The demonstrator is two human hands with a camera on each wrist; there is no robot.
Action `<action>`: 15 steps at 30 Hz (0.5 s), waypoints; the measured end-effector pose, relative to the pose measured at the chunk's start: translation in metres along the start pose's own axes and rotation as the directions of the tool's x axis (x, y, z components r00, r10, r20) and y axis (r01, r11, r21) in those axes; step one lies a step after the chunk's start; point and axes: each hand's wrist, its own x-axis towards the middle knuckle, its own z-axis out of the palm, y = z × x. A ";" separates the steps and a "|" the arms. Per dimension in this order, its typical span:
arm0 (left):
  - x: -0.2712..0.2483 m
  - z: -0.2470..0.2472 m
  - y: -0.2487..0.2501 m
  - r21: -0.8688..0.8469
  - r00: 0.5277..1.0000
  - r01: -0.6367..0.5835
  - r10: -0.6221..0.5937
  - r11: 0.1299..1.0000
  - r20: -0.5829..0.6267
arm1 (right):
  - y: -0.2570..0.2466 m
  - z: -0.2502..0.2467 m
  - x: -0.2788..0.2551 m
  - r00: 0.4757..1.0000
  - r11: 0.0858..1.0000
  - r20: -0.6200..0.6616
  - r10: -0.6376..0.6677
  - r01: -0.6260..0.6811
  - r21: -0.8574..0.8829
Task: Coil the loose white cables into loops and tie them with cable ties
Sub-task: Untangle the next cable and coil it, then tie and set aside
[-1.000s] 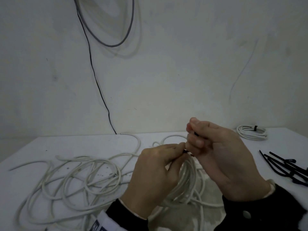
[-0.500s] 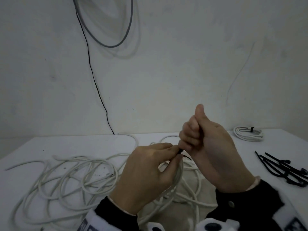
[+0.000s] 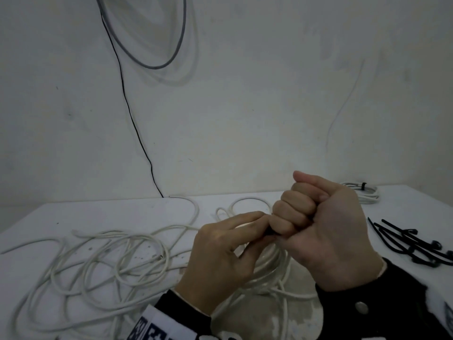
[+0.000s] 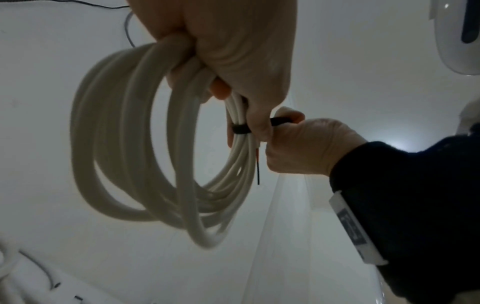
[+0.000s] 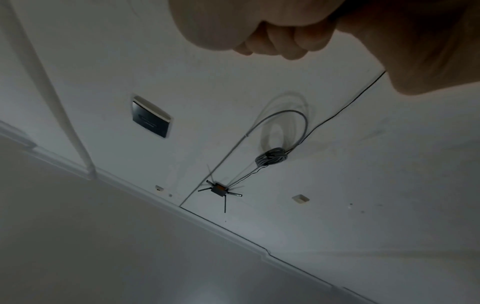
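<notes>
A coil of white cable [image 4: 145, 144] hangs from my left hand [image 4: 233, 61], whose fingers are curled round its top. A black cable tie [image 4: 240, 129] wraps the bundle just below that grip. My right hand [image 4: 298, 144] holds the tie's tail in a closed fist, close against the left hand's fingertips. In the head view the left hand [image 3: 245, 224] and the right hand [image 3: 294, 217] meet above the table, with the coil [image 3: 269, 263] mostly hidden under them. The right wrist view shows only the right hand [image 5: 285, 30] as a fist.
Loose white cable [image 3: 98, 261] sprawls over the left of the white table [image 3: 98, 212]. A tied white coil [image 3: 362, 192] lies at the back right. Several spare black cable ties [image 3: 416, 244] lie at the right edge. A wall with hanging wires stands behind.
My right hand has closed from a fingertip pinch into a full fist on the tie and turned upward. The left hand stays on the coil.
</notes>
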 end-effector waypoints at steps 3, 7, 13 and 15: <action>0.002 -0.007 0.000 -0.079 0.997 -0.023 0.028 0.997 0.066 | -0.004 -0.003 0.006 0.999 1.000 0.036 0.018 -0.018 -0.005; 0.002 -0.019 -0.005 -0.124 0.992 0.112 -0.104 0.986 0.074 | 0.002 -0.003 0.015 0.978 0.990 0.207 0.024 0.006 -0.141; 0.012 -0.036 -0.006 -0.395 0.828 0.457 -0.544 0.797 -0.139 | 0.010 -0.013 0.018 0.966 0.392 0.244 -0.088 0.259 -0.883; 0.015 -0.042 -0.006 -0.527 0.726 0.490 -0.660 0.695 -0.195 | 0.014 -0.019 0.020 0.963 0.008 0.261 0.061 0.261 -0.965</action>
